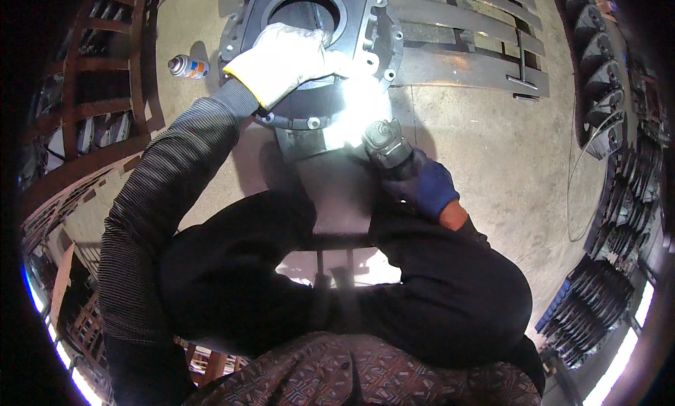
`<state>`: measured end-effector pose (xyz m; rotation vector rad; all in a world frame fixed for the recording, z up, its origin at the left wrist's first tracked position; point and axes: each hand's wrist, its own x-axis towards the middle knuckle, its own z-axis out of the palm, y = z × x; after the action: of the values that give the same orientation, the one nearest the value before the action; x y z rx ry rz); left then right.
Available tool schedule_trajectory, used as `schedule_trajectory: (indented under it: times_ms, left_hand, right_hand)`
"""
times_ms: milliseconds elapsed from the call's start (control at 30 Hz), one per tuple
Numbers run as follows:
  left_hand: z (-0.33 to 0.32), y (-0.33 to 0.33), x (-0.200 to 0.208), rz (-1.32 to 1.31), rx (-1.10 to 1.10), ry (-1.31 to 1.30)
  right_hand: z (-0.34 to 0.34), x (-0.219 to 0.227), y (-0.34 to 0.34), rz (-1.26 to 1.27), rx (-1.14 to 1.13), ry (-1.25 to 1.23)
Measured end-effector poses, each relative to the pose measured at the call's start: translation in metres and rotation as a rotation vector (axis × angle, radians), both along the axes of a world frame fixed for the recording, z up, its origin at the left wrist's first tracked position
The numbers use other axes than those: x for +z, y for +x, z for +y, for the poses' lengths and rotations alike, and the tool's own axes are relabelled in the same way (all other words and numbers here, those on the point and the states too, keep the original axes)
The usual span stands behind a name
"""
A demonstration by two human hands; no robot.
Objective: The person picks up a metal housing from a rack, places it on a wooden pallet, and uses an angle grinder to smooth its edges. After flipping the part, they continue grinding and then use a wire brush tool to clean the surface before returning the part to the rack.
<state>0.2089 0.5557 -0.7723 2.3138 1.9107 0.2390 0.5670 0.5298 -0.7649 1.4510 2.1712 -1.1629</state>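
In front of my knees lies a large grey metal housing [251, 27] with a round bore and a flange with bolt holes. My left hand [285, 58], in a white glove with a yellow cuff edge, is closed on the housing just below the bore; glare hides its fingertips. My right hand [430, 186], in a blue glove, is wrapped round a dark hand-held power tool [387, 144]. The tool's head is beside the housing's lower right side. Strong white light washes out the spot between them, so I cannot tell whether the tool touches the metal.
A spray can [188, 67] stands on the concrete floor at the left. Grey slatted metal [464, 68] lies at the upper right. Brown racks [98, 65] line the left side, and rows of dark curved parts [601, 75] line the right. A thin wire loop [573, 188] hangs near them.
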Motion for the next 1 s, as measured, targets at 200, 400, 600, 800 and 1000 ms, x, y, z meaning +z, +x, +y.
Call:
schedule_trajectory:
  times_ms: [200,400,600,800,1000]
  left_hand:
    - [-0.003,-0.001,0.004,-0.002,-0.01,-0.032]
    - [-0.005,-0.003,0.002,0.066,-0.05,0.016]
    - [-0.005,-0.001,0.005,0.057,0.024,-0.07]
    - [-0.003,0.001,0.012,0.013,-0.011,-0.037]
    - [0.004,0.004,0.001,0.018,0.086,-0.083]
  right_hand:
    - [0.003,-0.008,-0.003,-0.05,0.083,0.014]
    - [0.005,-0.021,-0.011,-0.079,0.156,0.083]
    - [0.004,-0.031,-0.012,-0.007,0.155,0.134]
    - [0.002,-0.018,-0.006,-0.035,0.069,0.066]
    - [-0.003,-0.009,0.005,-0.001,0.027,-0.015]
